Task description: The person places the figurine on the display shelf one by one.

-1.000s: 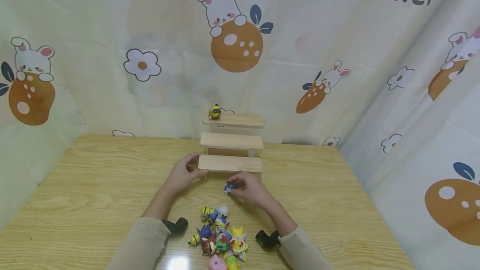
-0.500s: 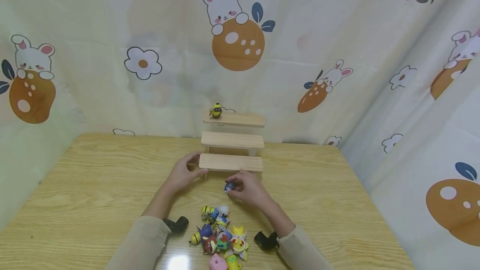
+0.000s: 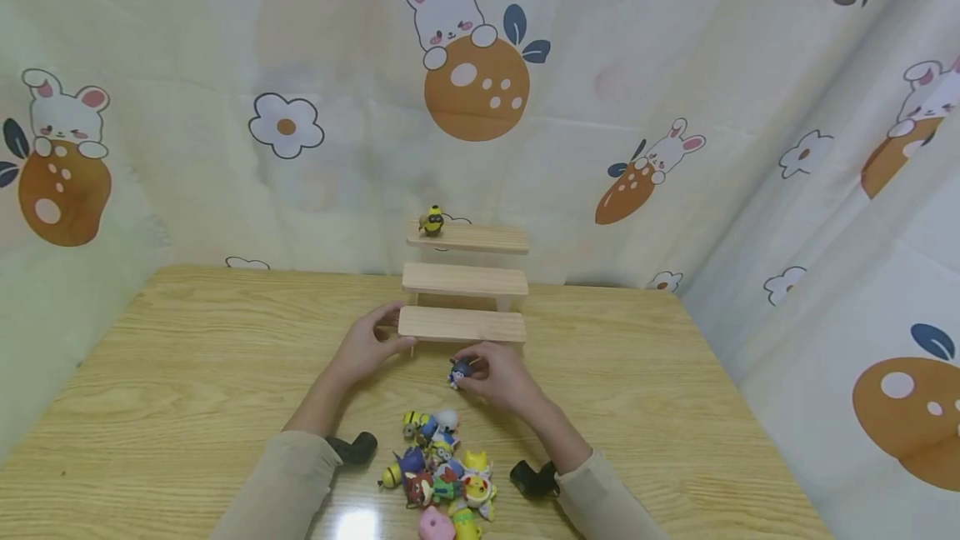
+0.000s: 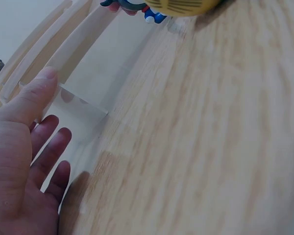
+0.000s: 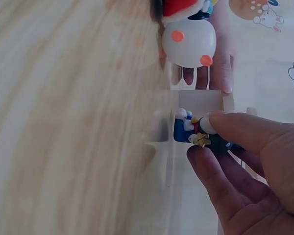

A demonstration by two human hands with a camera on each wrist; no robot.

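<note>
My right hand (image 3: 504, 377) pinches a small dark blue and white figurine (image 3: 459, 372) between thumb and fingers. It is just in front of the lowest step of a three-step wooden display shelf (image 3: 461, 324). Red and gold details show on the figurine (image 5: 187, 128) in the right wrist view. My left hand (image 3: 367, 347) holds the left end of the lowest step, thumb at its front edge. In the left wrist view the thumb (image 4: 36, 95) touches the board while other fingers hang loosely below; the index finger is hidden there.
A yellow and black figurine (image 3: 432, 222) stands at the left of the top step. Several mixed figurines (image 3: 444, 473) lie heaped on the wooden table (image 3: 187, 390) between my forearms. A patterned curtain (image 3: 337, 182) hangs behind the table.
The figurine has turned slightly in my right hand's fingers, so its white front shows more. My left hand stays at the shelf. The head view shifted a little.
</note>
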